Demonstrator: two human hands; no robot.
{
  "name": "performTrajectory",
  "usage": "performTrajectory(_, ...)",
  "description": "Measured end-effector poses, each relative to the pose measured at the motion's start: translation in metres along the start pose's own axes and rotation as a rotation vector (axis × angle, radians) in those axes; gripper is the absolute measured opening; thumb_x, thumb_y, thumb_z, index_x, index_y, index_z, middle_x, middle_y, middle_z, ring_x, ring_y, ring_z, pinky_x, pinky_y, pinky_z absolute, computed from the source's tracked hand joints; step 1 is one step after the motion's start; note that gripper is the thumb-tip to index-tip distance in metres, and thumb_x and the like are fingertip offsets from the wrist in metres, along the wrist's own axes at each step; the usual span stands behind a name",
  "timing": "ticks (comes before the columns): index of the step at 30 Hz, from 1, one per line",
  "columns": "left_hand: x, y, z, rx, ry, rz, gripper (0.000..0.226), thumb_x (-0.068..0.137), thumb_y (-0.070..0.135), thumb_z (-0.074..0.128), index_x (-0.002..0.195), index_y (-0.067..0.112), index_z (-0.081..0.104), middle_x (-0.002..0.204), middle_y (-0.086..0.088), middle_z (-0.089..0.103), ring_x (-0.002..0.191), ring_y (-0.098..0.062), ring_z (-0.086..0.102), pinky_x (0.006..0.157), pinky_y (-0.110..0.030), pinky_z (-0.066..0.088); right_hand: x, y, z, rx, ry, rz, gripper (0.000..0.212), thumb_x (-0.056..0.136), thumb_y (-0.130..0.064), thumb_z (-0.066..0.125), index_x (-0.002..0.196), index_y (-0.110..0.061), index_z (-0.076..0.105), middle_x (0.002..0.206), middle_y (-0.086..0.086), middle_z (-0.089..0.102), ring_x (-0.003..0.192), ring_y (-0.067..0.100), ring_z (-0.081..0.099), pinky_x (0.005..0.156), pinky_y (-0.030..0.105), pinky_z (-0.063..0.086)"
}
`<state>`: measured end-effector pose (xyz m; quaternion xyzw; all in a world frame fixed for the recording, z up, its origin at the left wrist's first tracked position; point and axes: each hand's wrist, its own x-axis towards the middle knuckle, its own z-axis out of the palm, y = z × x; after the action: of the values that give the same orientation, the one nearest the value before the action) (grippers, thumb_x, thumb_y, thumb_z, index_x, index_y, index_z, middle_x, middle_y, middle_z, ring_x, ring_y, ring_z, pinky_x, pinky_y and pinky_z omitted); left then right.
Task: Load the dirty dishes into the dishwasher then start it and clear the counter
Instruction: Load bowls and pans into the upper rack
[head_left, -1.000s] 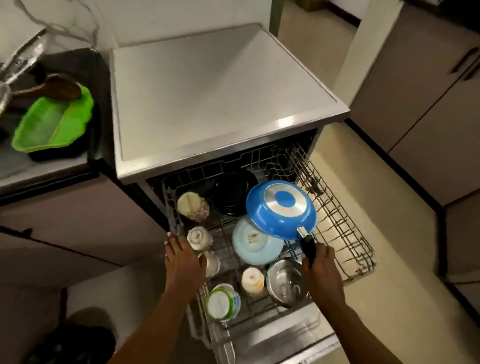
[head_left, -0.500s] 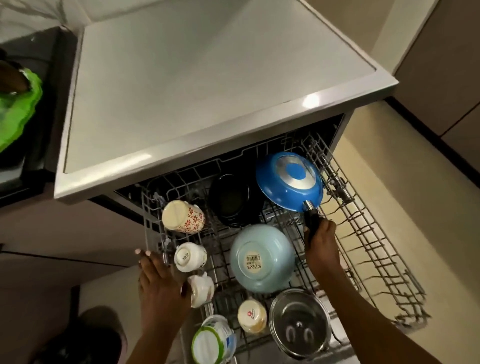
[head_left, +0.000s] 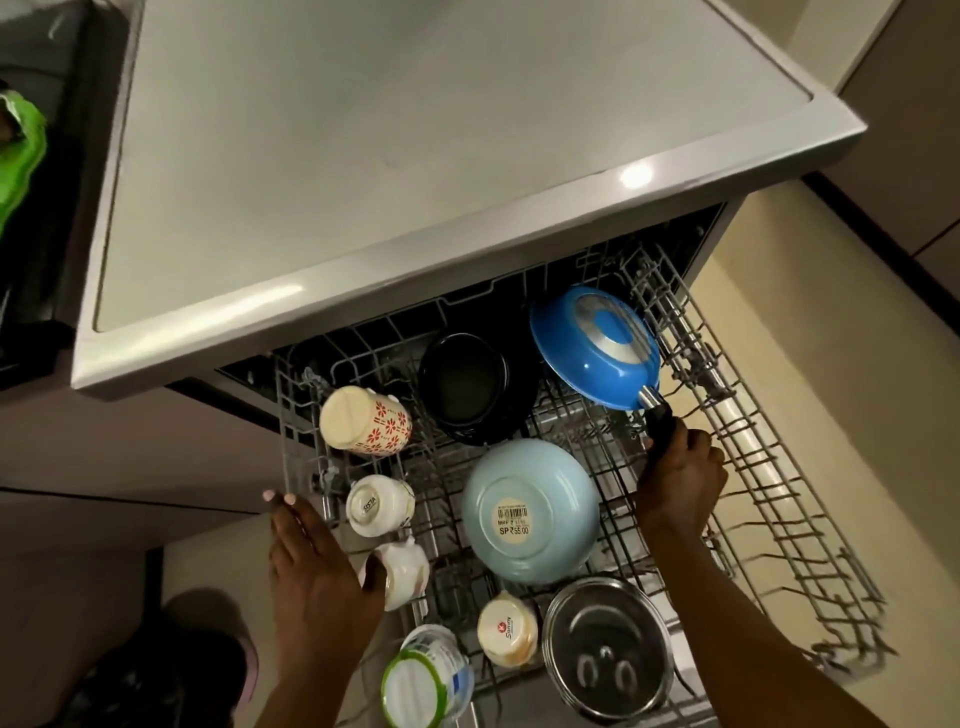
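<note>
1. The right hand grips the black handle of a blue pan, tilting it bottom-up at the back right of the pulled-out dishwasher rack, probably so water drains off.
2. The left hand lies flat with fingers straight on the rack's left edge, holding nothing (likely steadying it).
3. Cups, a pale blue bowl and a steel pot sit upside down in the rack.
4. The rack's rear hides under the worktop; its right edge is blurred.
</note>
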<state>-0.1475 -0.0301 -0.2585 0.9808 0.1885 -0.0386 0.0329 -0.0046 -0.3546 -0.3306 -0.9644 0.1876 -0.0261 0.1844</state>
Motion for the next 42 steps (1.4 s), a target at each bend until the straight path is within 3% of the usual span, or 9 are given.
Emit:
performTrajectory(5, 0.000, 0.003, -0.002, -0.016, -0.006, 0.004, 0.108, 0.074, 0.037, 0.069, 0.146, -0.016, 0.009, 0.152, -0.038, 0.006, 0.128, -0.054, 0.032, 0.100, -0.056, 0.037, 0.004, 0.010, -0.001, 0.020, -0.119, 0.063, 0.045, 0.090, -0.016, 0.060, 0.132, -0.007, 0.048, 0.114, 0.023, 0.058, 0.106, 0.040, 0.053, 0.092, 0.046, 0.043)
performTrajectory(14, -0.002, 0.005, -0.013, -0.122, -0.089, -0.048, 0.113, 0.072, 0.035, 0.077, 0.148, -0.012, 0.008, 0.154, -0.034, 0.005, 0.137, -0.050, 0.026, 0.104, -0.056, 0.037, -0.056, -0.005, -0.028, 0.095, 0.004, -0.017, 0.048, 0.086, -0.004, 0.065, 0.131, 0.001, 0.048, 0.121, 0.024, 0.056, 0.108, 0.036, 0.053, 0.090, 0.048, 0.048)
performTrajectory(18, 0.000, 0.006, -0.033, -0.203, -0.195, -0.076, 0.106, 0.081, 0.040, 0.066, 0.150, -0.009, 0.002, 0.156, -0.030, -0.005, 0.146, -0.044, 0.005, 0.117, -0.051, 0.018, -0.112, -0.042, -0.045, 0.152, 0.019, -0.258, 0.040, 0.081, -0.003, 0.068, 0.118, 0.003, 0.055, 0.112, 0.024, 0.057, 0.101, 0.036, 0.054, 0.083, 0.045, 0.048)
performTrajectory(23, -0.018, -0.019, -0.082, -0.211, -0.103, 0.055, 0.077, 0.081, 0.026, 0.055, 0.141, -0.015, 0.030, 0.148, -0.039, 0.023, 0.138, -0.051, 0.026, 0.113, -0.054, 0.027, -0.171, -0.116, -0.066, 0.182, -0.049, -0.467, 0.043, 0.077, 0.000, 0.071, 0.118, -0.002, 0.059, 0.114, 0.018, 0.059, 0.095, 0.034, 0.057, 0.078, 0.044, 0.050)
performTrajectory(27, -0.040, -0.077, -0.127, -0.241, -0.071, 0.077, 0.069, 0.086, 0.037, 0.034, 0.138, -0.008, 0.043, 0.147, -0.028, 0.037, 0.135, -0.041, 0.040, 0.110, -0.044, 0.029, -0.210, -0.187, -0.093, 0.242, -0.003, -0.654, 0.030, 0.080, -0.011, 0.053, 0.110, -0.009, 0.057, 0.105, 0.014, 0.058, 0.089, 0.035, 0.056, 0.071, 0.042, 0.047)
performTrajectory(30, -0.054, -0.139, -0.160, -0.230, -0.040, 0.057, 0.078, 0.086, 0.043, 0.007, 0.153, 0.003, 0.014, 0.161, -0.015, 0.004, 0.149, -0.028, 0.007, 0.118, -0.028, -0.002, -0.241, -0.238, -0.110, 0.262, -0.004, -0.728, 0.037, 0.080, -0.024, 0.040, 0.109, -0.011, 0.061, 0.105, 0.012, 0.058, 0.090, 0.034, 0.056, 0.074, 0.040, 0.046)
performTrajectory(36, -0.070, -0.275, -0.218, -0.210, 0.111, -0.045, 0.060, 0.101, 0.034, 0.031, 0.153, 0.009, 0.012, 0.162, -0.011, 0.001, 0.148, -0.027, 0.006, 0.121, -0.033, 0.007, -0.321, -0.343, -0.128, 0.311, 0.063, -0.880, 0.035, 0.082, -0.025, 0.040, 0.102, -0.009, 0.064, 0.099, 0.011, 0.060, 0.086, 0.032, 0.059, 0.078, 0.039, 0.044)
performTrajectory(39, -0.076, -0.336, -0.248, -0.210, 0.174, -0.123, 0.059, 0.102, 0.034, 0.031, 0.153, 0.010, 0.013, 0.162, -0.011, 0.002, 0.148, -0.027, 0.006, 0.121, -0.034, 0.007, -0.359, -0.395, -0.132, 0.301, 0.051, -0.959, 0.020, 0.082, -0.014, 0.058, 0.101, -0.012, 0.064, 0.099, 0.009, 0.060, 0.081, 0.032, 0.062, 0.069, 0.042, 0.053)
performTrajectory(42, -0.078, -0.386, -0.277, -0.226, 0.232, -0.192, 0.059, 0.102, 0.033, 0.037, 0.152, 0.010, 0.016, 0.161, -0.012, 0.005, 0.148, -0.027, 0.008, 0.121, -0.034, 0.010, -0.389, -0.444, -0.134, 0.284, -0.019, -1.060, 0.032, 0.075, -0.005, 0.074, 0.104, -0.014, 0.063, 0.098, 0.007, 0.059, 0.083, 0.031, 0.062, 0.071, 0.042, 0.053)
